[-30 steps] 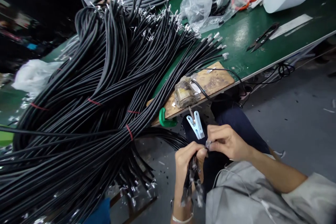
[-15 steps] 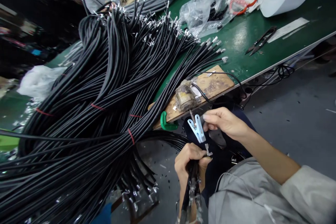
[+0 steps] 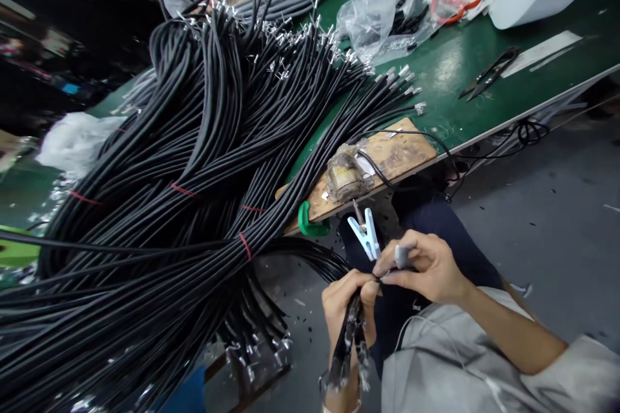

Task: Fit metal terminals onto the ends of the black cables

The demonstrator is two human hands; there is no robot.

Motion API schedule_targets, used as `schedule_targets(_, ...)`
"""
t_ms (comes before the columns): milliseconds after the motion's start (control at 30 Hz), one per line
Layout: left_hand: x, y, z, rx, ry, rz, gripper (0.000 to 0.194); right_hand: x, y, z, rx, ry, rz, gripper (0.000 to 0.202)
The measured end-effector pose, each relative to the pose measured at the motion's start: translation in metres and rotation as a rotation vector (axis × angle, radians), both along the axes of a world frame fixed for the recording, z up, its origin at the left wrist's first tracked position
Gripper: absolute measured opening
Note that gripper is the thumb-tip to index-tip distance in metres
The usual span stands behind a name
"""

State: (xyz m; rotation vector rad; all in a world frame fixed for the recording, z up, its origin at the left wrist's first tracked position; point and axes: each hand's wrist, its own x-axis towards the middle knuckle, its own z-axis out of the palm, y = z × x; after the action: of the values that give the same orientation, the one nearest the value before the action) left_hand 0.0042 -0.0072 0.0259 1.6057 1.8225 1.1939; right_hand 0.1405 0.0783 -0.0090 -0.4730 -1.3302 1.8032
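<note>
Exposure mixed: center lit, upper left crushed to near black. Overhead light suggested by a soft glare patch on the green tabletop (image 3: 448,87), upper right. Small highlights clipped on the silvery cable ends (image 3: 285,45). Slight blur seen at the fingers. Wide-angle stretch visible toward edges; lower left smeared, fine detail lost.

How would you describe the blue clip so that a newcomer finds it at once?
Find the green table, then the wooden board at its near edge. The clip is just off this board; its pale blue, V-shaped body differs from the curved green clamp nearby.
</note>
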Motion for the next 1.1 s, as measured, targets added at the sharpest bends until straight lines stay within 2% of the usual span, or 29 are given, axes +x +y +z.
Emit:
schedule_targets(100,0.005,0.001,0.001,0.0,0.026,0.085,0.032,-0.002,-0.005,-0.001,0.228,-0.047,-0.227,0.02)
schedule_targets(167,0.007,0.0,0.0,0.014,0.023,0.156,0.032,0.0,-0.005,0.001,0.376,-0.076,-0.277,0.021)
schedule_targets(300,0.005,0.0,-0.001,0.032,-0.029,0.165,0.031,0.004,0.002,0.007,0.401,-0.229,-0.172,0.034)
schedule_targets(400,-0.001,0.002,0.0,0.001,-0.089,0.071,0.026,0.002,0.005,0.01,0.443,-0.194,-0.123,0.008)
schedule_targets(467,-0.005,0.003,0.0,0.0,-0.154,-0.009,0.018,-0.001,0.007,0.01,0.343,-0.131,-0.075,0.016)
schedule_targets(533,-0.007,0.003,-0.001,0.03,-0.204,-0.056,0.011,-0.003,0.011,0.008,0.121,-0.088,0.071,0.024)
schedule_targets(600,-0.006,0.003,-0.003,0.089,-0.241,-0.048,0.009,-0.005,0.019,0.007,-0.1,-0.079,0.156,0.032)
schedule_targets(633,-0.005,0.003,-0.004,0.121,-0.262,-0.029,0.01,-0.007,0.024,0.007,-0.175,-0.094,0.131,0.034)
schedule_targets(733,-0.002,0.005,-0.006,0.202,-0.351,0.005,0.015,-0.017,0.04,0.012,-0.252,-0.119,0.053,0.043)
schedule_targets(867,0.001,0.013,-0.005,0.268,-0.434,0.028,0.016,-0.037,0.046,0.025,-0.361,0.007,0.208,0.051)
schedule_targets(1100,0.005,0.025,-0.005,0.223,-0.377,0.101,0.016,-0.048,0.038,0.026,-0.663,0.188,0.223,0.041)
